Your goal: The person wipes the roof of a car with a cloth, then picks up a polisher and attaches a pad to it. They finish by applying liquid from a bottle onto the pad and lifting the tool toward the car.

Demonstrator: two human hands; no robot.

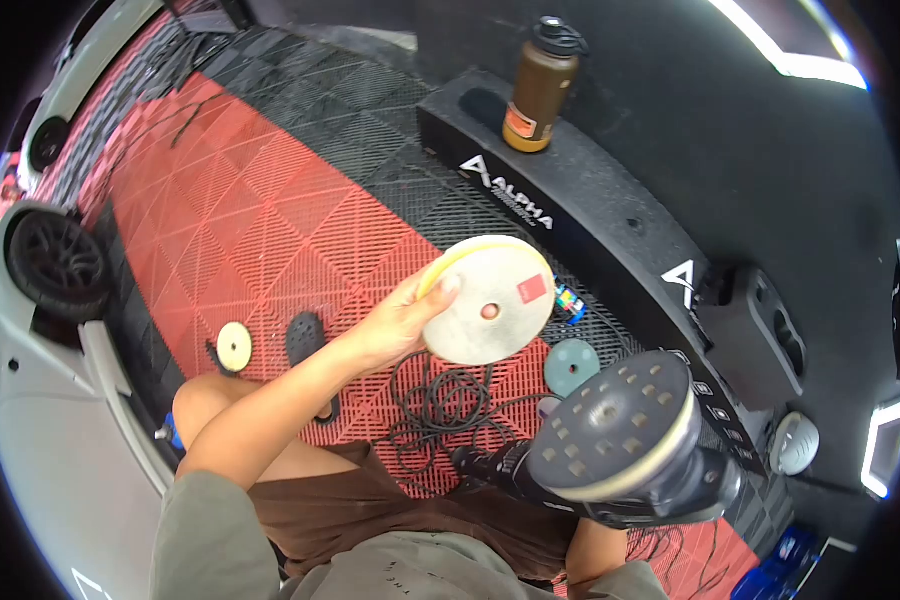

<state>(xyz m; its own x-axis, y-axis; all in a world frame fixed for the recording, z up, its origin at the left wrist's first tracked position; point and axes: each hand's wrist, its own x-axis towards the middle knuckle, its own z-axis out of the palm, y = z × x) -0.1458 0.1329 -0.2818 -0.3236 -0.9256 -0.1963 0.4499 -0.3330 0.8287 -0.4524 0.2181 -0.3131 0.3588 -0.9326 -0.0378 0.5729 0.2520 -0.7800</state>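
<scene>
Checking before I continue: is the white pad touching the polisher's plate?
Apart: the head view shows red floor between the white pad and the polisher's plate.

Gap between pad and polisher — coiled cable below, ledge beyond.

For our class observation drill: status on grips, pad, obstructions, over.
Left grip holding pale pad by its edge. Right grip hidden behind polisher. Pad apart from backing plate. Nothing seen between them; black cord coiled on floor.

Red and dark grey floor tiles adjoin a low black ledge before a dark wall with white lights.
</scene>
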